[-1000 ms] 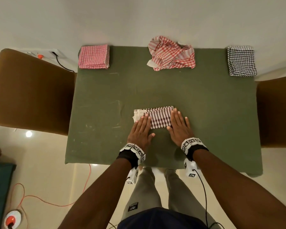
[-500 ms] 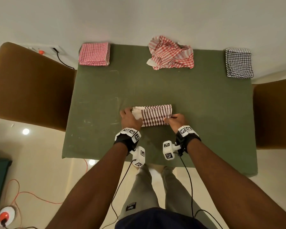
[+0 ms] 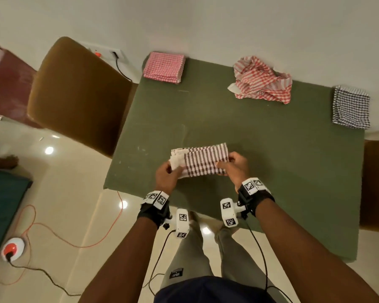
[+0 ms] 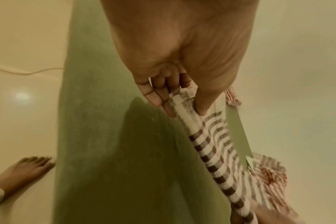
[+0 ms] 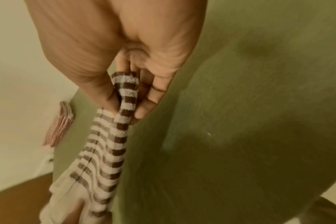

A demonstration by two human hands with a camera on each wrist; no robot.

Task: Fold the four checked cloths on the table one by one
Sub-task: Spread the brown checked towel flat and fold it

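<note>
A folded brown-and-white checked cloth (image 3: 202, 159) is lifted just above the green table (image 3: 271, 149) near its front edge. My left hand (image 3: 170, 171) pinches its left end (image 4: 184, 98), thumb on top and fingers beneath. My right hand (image 3: 233, 164) pinches the right end (image 5: 126, 94) the same way. A folded pink checked cloth (image 3: 164, 67) lies at the back left corner. A crumpled red-and-white checked cloth (image 3: 262, 83) sits at the back middle. A folded black-and-white checked cloth (image 3: 351, 107) lies at the back right corner.
A brown chair (image 3: 79, 95) stands at the table's left side and another chair (image 3: 377, 184) at the right. An orange cable (image 3: 53, 228) and a round plug block (image 3: 12, 250) lie on the pale floor at the left. My legs are at the table's front edge.
My hands went from pressing flat on the brown cloth to gripping its two ends, then raised it off the table. The head view swung to the right.
</note>
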